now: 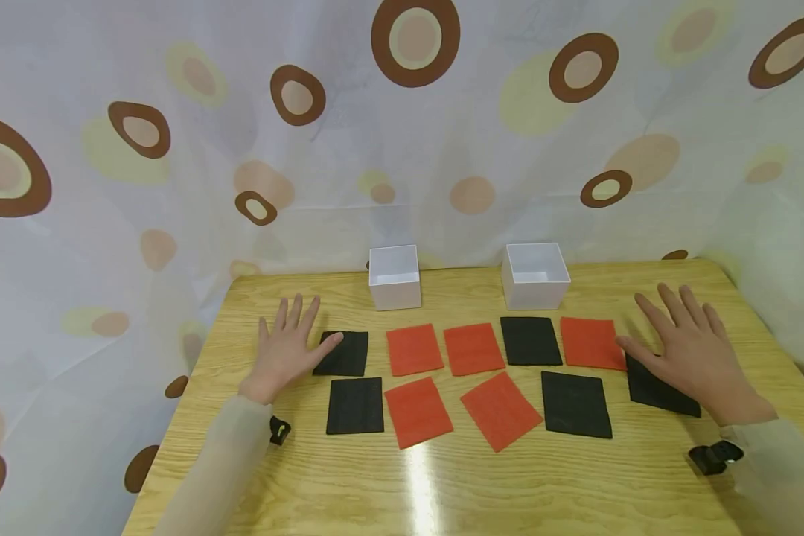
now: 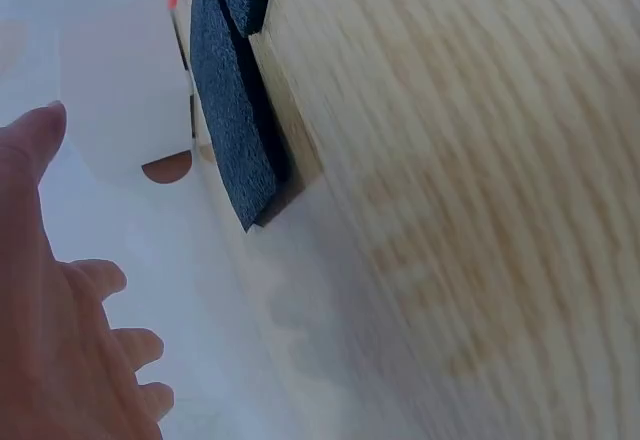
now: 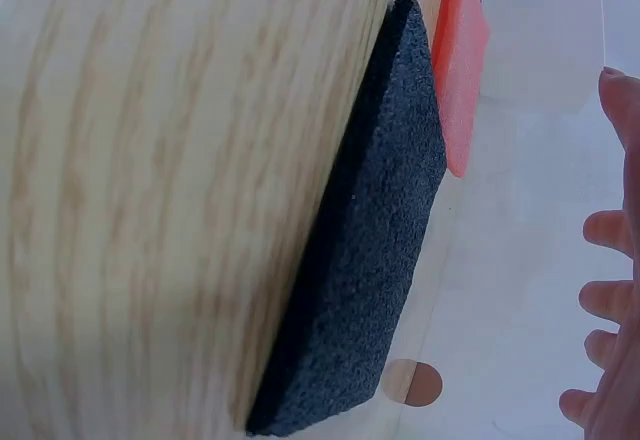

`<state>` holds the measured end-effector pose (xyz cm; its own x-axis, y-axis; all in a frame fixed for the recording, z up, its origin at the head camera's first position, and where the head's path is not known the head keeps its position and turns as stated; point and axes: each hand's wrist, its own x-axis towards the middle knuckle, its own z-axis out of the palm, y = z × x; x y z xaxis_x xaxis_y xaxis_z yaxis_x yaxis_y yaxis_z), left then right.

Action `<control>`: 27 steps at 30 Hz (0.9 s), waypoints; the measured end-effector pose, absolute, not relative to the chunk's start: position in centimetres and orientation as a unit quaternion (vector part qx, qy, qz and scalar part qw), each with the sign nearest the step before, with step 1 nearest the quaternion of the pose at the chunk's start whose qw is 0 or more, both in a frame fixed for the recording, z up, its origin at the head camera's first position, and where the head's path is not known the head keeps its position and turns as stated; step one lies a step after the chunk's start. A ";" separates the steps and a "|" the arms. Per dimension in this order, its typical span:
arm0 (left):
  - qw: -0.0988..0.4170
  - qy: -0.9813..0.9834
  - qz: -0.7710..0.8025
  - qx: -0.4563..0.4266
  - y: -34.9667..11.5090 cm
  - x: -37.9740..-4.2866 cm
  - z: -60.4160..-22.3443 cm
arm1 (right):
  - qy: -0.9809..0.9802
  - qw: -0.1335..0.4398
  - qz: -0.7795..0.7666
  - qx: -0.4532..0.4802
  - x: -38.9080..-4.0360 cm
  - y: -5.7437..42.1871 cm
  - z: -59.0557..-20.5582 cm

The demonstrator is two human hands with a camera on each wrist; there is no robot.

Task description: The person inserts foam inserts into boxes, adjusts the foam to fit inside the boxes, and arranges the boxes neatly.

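Several thin red and black felt-like squares lie flat in two rough rows on the wooden table [image 1: 469,484]. My left hand [image 1: 286,356], fingers spread, is at the left end of the rows; its thumb overlaps a black square [image 1: 345,356] in the head view. Another black square [image 1: 355,406] lies just nearer to me. On the right, my right hand [image 1: 700,357] is spread with nothing in it, partly covering a black square [image 1: 663,388]. Its thumb tip is near the corner of a red square [image 1: 591,344]. The right wrist view shows that black square [image 3: 370,230] close up below the hand.
Two white open-topped boxes, a left box [image 1: 395,290] and a right box [image 1: 537,286], stand along the table's back edge. Behind them hangs a pale curtain [image 1: 348,164] with brown and yellow circles. Between the hands lie further red squares [image 1: 418,412] and black squares [image 1: 578,404].
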<state>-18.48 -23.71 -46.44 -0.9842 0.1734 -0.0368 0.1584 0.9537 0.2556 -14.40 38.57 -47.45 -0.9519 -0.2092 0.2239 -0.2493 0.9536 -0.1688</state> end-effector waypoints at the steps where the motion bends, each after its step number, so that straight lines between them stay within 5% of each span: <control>1: 0.031 0.987 0.128 0.086 -23.6 -18.6 -46.4 | -0.982 0.104 0.101 0.118 -14.4 38.5 -47.4; 16: 0.039 0.939 0.321 0.120 -20.2 -23.6 -46.0 | -0.958 0.185 0.111 0.189 -14.8 36.3 -47.0; 27: 0.078 0.913 0.372 0.147 -18.4 -26.2 -46.0 | -0.967 0.146 0.117 0.175 -14.5 34.5 -46.4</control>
